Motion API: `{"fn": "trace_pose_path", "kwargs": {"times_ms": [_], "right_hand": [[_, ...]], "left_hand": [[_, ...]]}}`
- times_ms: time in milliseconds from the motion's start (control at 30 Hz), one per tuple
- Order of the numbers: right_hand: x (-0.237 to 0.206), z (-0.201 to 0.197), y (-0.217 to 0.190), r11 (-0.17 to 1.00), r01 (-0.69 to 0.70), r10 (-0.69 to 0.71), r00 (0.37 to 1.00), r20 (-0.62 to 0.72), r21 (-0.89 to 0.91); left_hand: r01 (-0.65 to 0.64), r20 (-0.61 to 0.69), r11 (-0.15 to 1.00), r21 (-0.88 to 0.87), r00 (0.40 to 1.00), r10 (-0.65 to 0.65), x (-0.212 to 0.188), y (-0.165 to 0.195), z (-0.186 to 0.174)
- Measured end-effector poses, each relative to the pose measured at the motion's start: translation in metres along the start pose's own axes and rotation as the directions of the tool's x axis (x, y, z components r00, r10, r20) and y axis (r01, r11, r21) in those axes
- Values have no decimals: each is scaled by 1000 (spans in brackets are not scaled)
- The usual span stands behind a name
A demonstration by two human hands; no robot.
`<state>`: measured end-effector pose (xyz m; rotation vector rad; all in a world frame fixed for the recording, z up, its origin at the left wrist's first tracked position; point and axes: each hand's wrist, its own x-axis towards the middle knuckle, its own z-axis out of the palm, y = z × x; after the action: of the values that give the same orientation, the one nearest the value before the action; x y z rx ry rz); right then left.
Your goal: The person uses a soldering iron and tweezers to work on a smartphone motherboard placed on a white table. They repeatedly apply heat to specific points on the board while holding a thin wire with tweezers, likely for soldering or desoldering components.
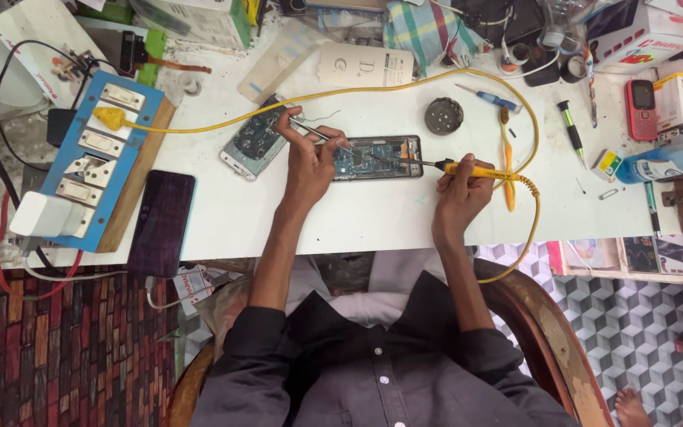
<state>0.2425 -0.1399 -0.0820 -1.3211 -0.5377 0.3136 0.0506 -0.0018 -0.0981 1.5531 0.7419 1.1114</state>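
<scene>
An opened phone (381, 156) with its blue circuit board bare lies on the white table (341, 217). My left hand (308, 162) holds thin metal tweezers (319, 134) whose tips reach the board's left end. My right hand (460, 194) grips a yellow soldering iron (476, 170), its dark tip resting on the board's right part. The iron's yellow cord (533, 221) loops around the table to a plug in the blue switch board (96, 150). A second opened phone (253, 142) lies just left of my left hand.
A dark phone (161, 223) lies face up near the switch board. A round metal tin (443, 115), screwdrivers (571, 126), a small red phone (640, 109), a blue bottle (669, 158) and boxes crowd the far and right sides. A wooden chair arm (547, 332) curves at my right.
</scene>
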Motion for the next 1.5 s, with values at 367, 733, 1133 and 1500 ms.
{"fn": "trace_pose_path", "kwargs": {"times_ms": [367, 733, 1133, 1500], "right_hand": [[-5, 7, -8, 991, 40, -46, 998, -43, -130], [-17, 10, -19, 977, 91, -100, 994, -35, -194], [-58, -4, -8, 936, 234, -222, 972, 74, -265], [-60, 1, -10, 974, 104, -111, 994, -21, -201]], "left_hand": [[3, -5, 1000, 19, 1000, -2, 1, -1, -1], [17, 0, 1000, 12, 1000, -17, 5, -5, 1], [34, 18, 999, 0, 999, -34, 8, -1, 3], [23, 22, 1000, -5, 1000, -23, 7, -2, 2]]}}
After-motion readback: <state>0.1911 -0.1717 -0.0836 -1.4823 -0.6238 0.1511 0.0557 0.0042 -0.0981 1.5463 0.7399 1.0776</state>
